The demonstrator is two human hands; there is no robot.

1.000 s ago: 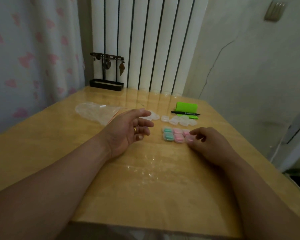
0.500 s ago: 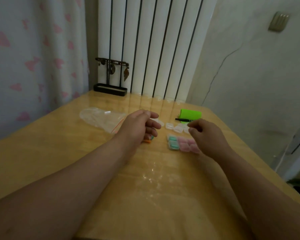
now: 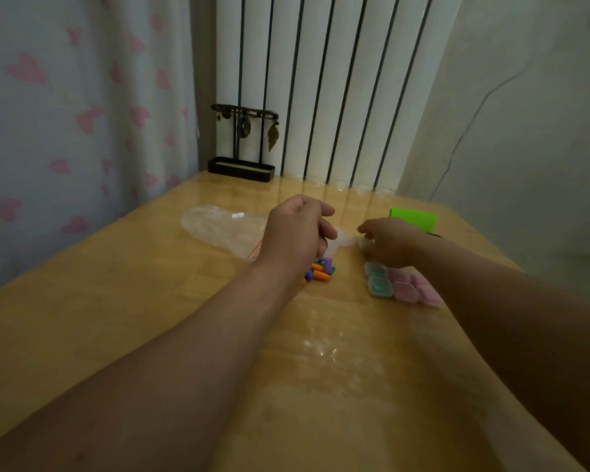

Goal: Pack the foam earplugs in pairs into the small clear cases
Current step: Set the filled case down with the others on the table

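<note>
Partway — packed teal-and-pink clear cases (image 3: 404,290) are lying by right hand (image 3: 392,243), loose multicoloured foam earplugs (image 3: 321,274) are waiting by left hand (image 3: 295,233); cannot tell either grip's state.

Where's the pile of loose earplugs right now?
In the head view, the earplugs lie heaped mid-table, close beside the left hand, between the plastic bag on the left and the teal and pink cases on the right.

The left hand (image 3: 295,233) hovers back-up, fingers curled under, thumb forward. The right hand (image 3: 394,243) sits lower, apart from it, fingers bent downward; both grips are hidden.
</note>
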